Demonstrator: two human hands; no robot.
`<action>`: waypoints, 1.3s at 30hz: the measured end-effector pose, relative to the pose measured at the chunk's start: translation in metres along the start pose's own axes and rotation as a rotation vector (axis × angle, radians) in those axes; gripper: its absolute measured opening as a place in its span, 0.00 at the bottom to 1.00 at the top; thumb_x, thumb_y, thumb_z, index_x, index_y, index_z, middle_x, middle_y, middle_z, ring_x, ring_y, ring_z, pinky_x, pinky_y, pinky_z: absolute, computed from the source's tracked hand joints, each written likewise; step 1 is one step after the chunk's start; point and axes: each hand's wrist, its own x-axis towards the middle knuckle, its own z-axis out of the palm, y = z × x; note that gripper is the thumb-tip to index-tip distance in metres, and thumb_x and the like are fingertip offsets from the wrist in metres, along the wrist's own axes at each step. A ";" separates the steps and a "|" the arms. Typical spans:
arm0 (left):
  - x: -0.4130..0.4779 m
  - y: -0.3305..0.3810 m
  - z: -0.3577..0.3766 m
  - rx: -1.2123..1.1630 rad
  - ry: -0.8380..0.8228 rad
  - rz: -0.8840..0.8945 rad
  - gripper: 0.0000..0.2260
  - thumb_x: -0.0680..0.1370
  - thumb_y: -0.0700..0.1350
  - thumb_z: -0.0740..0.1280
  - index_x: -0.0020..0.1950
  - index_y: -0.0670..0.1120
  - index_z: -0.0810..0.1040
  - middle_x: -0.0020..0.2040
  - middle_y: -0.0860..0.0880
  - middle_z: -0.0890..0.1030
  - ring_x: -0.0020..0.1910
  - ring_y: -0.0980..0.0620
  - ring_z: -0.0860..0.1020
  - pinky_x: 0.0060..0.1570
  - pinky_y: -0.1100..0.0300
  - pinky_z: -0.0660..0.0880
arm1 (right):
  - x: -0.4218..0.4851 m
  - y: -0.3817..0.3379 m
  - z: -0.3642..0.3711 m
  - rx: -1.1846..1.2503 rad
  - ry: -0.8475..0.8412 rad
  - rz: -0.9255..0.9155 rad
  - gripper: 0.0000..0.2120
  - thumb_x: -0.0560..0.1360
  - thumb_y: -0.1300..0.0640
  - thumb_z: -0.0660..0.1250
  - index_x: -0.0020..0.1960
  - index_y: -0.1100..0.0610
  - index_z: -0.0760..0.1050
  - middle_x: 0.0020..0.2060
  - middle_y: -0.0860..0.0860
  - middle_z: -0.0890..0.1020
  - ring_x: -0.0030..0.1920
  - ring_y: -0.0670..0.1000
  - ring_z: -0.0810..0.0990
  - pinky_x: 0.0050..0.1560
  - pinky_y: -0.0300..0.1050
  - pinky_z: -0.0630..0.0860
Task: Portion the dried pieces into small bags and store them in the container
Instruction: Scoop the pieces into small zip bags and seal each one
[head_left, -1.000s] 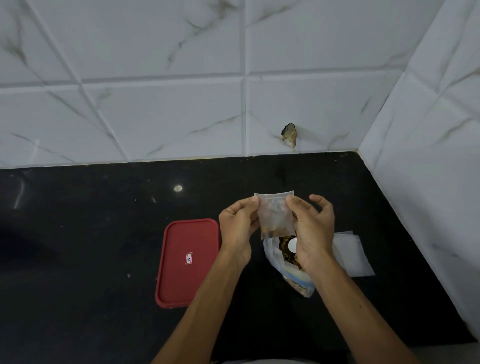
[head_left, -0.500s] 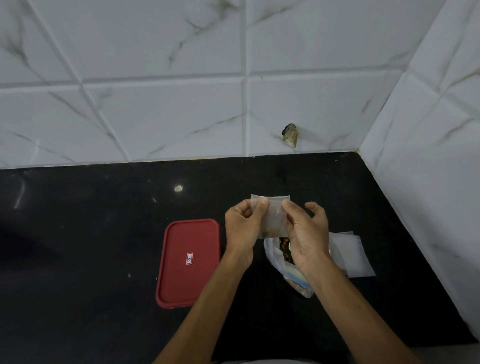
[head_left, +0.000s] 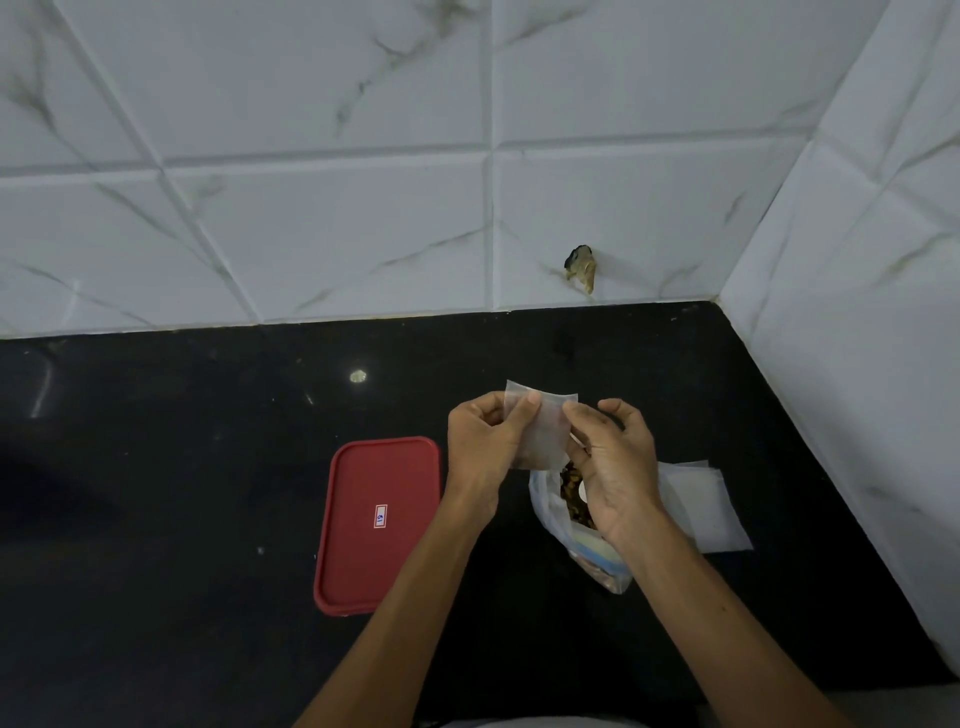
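A small clear bag (head_left: 543, 431) is held up over the black counter, pinched at its left edge by my left hand (head_left: 483, 441) and at its right edge by my right hand (head_left: 613, 467). Its contents are hard to make out. Below my right hand lies a larger clear bag (head_left: 576, 514) with brown dried pieces inside, partly hidden by that hand. To the left, a container with a red lid (head_left: 376, 522) rests flat on the counter, shut.
A stack of empty small clear bags (head_left: 701, 501) lies to the right of my right hand. The black counter (head_left: 182, 493) ends at white tiled walls behind and on the right. A small stub (head_left: 581, 267) sticks out of the back wall.
The small bag has been turned between my fingers and sits slightly lower. Both hands have drawn closer together over it, and the brown pieces at its bottom no longer show.
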 end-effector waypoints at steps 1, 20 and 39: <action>0.000 0.001 0.000 0.004 -0.010 0.004 0.06 0.78 0.46 0.73 0.48 0.43 0.85 0.42 0.49 0.87 0.42 0.55 0.86 0.40 0.63 0.81 | 0.000 0.000 0.000 0.010 -0.005 0.000 0.17 0.72 0.65 0.73 0.57 0.55 0.73 0.53 0.59 0.82 0.53 0.56 0.84 0.55 0.58 0.81; 0.022 -0.010 -0.009 0.175 -0.078 -0.007 0.04 0.78 0.46 0.73 0.50 0.47 0.84 0.46 0.50 0.86 0.45 0.57 0.85 0.40 0.65 0.80 | 0.014 0.015 0.007 -0.070 0.018 -0.017 0.17 0.73 0.62 0.73 0.59 0.55 0.74 0.50 0.56 0.83 0.51 0.54 0.84 0.51 0.52 0.82; 0.052 -0.033 -0.008 -0.018 0.246 -0.124 0.04 0.79 0.45 0.72 0.51 0.46 0.84 0.47 0.49 0.86 0.47 0.53 0.85 0.45 0.57 0.83 | 0.063 0.017 0.008 -0.590 -0.151 -0.139 0.08 0.76 0.50 0.70 0.54 0.50 0.80 0.48 0.47 0.84 0.51 0.45 0.83 0.55 0.49 0.81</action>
